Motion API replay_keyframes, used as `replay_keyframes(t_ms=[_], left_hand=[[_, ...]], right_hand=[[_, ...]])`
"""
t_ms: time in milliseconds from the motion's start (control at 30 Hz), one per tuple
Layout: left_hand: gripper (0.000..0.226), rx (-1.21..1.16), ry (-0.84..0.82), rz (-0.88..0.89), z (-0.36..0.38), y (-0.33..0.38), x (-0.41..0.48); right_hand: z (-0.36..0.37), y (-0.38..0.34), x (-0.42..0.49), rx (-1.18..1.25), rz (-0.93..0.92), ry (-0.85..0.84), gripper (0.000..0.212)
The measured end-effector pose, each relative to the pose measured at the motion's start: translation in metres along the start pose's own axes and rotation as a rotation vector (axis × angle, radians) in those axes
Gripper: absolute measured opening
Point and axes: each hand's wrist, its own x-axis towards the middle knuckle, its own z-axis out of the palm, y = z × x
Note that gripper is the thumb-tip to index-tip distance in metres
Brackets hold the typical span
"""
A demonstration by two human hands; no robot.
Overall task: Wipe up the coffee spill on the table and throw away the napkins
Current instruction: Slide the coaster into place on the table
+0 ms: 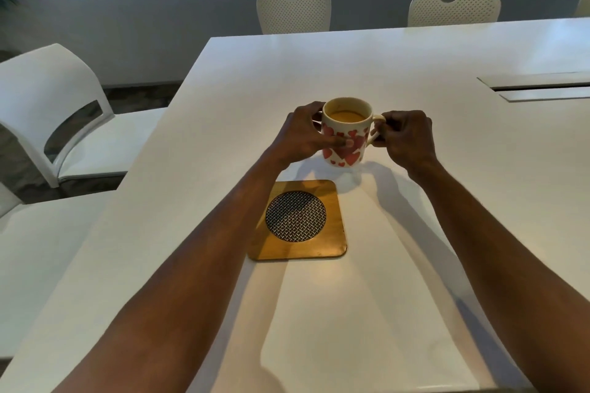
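A white mug (346, 150) printed with red hearts holds light brown coffee and stands on the white table (415, 67), just beyond a wooden coaster. My left hand (303, 134) wraps around the mug's left side, thumb across the front. My right hand (405, 137) pinches the mug's handle on its right. The square wooden coaster (335, 246) with a round black mesh centre lies nearer to me, nothing on it. No napkin and no spilled coffee show in view.
White chairs stand at the left (54, 112) and behind the far table edge (293, 9). A recessed cable hatch (542, 88) is set into the table at the right. The table's left edge runs diagonally from far centre to near left.
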Motion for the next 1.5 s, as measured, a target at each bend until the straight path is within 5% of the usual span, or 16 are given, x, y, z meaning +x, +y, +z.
replay_keyframes(t_ms=[600,1500], left_hand=[[0.067,-0.064,0.005,-0.054,-0.068,0.009,-0.099],[0.073,-0.127,-0.031,-0.148,-0.047,-0.009,-0.144]], right_hand=[[0.021,-0.063,-0.083,0.013,-0.18,-0.124,0.014],[0.028,-0.042,-0.135,0.071,-0.082,-0.12,0.01]])
